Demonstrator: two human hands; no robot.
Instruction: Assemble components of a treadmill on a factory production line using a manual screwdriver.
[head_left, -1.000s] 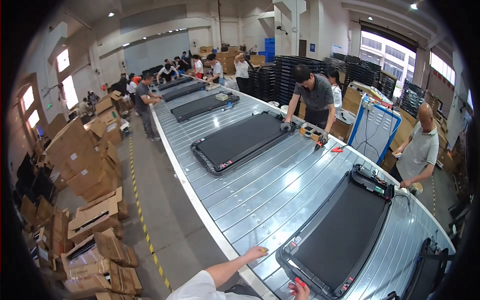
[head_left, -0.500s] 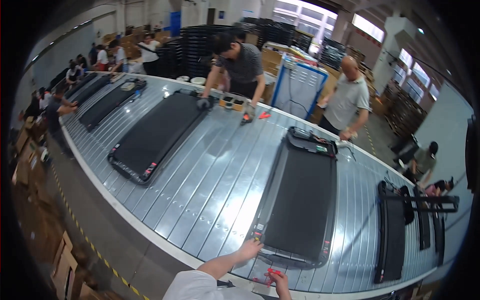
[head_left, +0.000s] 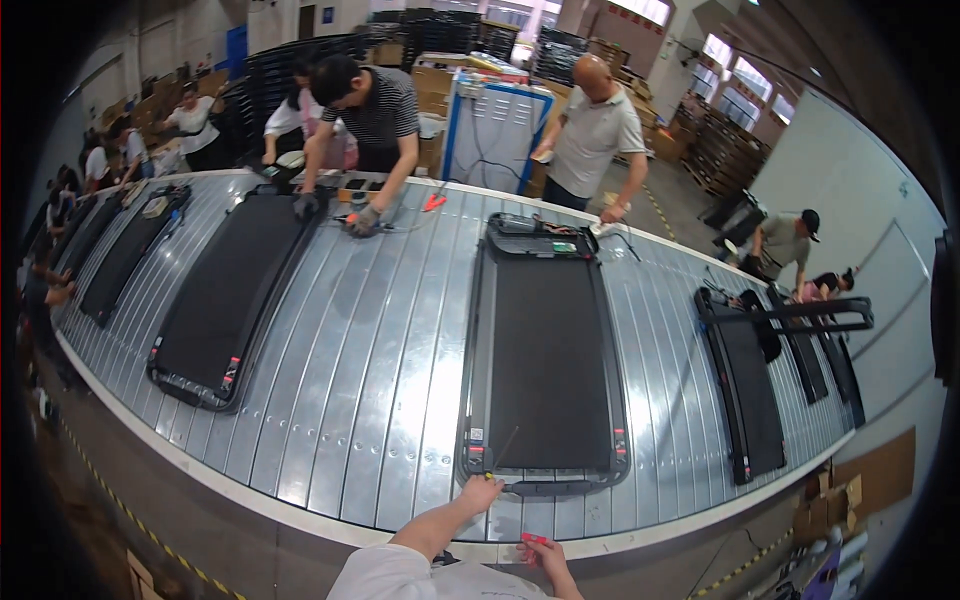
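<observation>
Left hand (head_left: 481, 493) is clamped on a thin rod (head_left: 503, 447) at the black treadmill (head_left: 548, 360) rear edge; right hand (head_left: 541, 554) is clamped on a small red object (head_left: 533, 539).

Four treadmills (head_left: 548, 350) lie on the slatted conveyor (head_left: 380, 340) (one more partly folded), with six workers (head_left: 365, 110) visible beyond.

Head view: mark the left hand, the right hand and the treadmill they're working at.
left hand (head_left: 481, 493), head view, on the back of the hand.
right hand (head_left: 541, 552), head view, on the knuckles.
treadmill (head_left: 548, 365), head view, on the middle of its black belt.
</observation>
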